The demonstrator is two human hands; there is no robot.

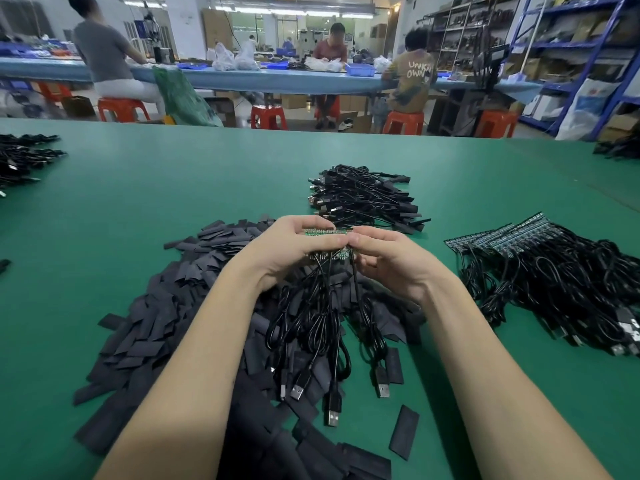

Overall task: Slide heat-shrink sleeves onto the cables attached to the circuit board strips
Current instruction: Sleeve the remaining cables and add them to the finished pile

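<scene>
Circuit board strip (pixel 327 232): green, held level above the middle of the counter, pinched at both ends between the two hands.
Left hand (pixel 294 247): fingers curled over the strip's left part, thumb beneath, gripping it.
Right hand (pixel 388 258): fingers curled round the strip's right end, gripping it.
Cables (pixel 318 323): black, hanging from the strip's lower edge between the forearms; their USB plugs (pixel 331 412) lie on the sleeves and counter.
Heat-shrink sleeves (pixel 156 323): flat black pieces in a broad heap beneath and left of the hands; one lies apart (pixel 404 432) at lower right.
Sleeved cable pile (pixel 367 199): black bundle just beyond the hands.
Unsleeved strips with cables (pixel 540 271): stacked to the right, well apart from the hands.
Counter (pixel 173 188): green surface.
Background: seated people (pixel 104 60) at a blue bench; red stools (pixel 268 116); shelving (pixel 571 46) at right.
</scene>
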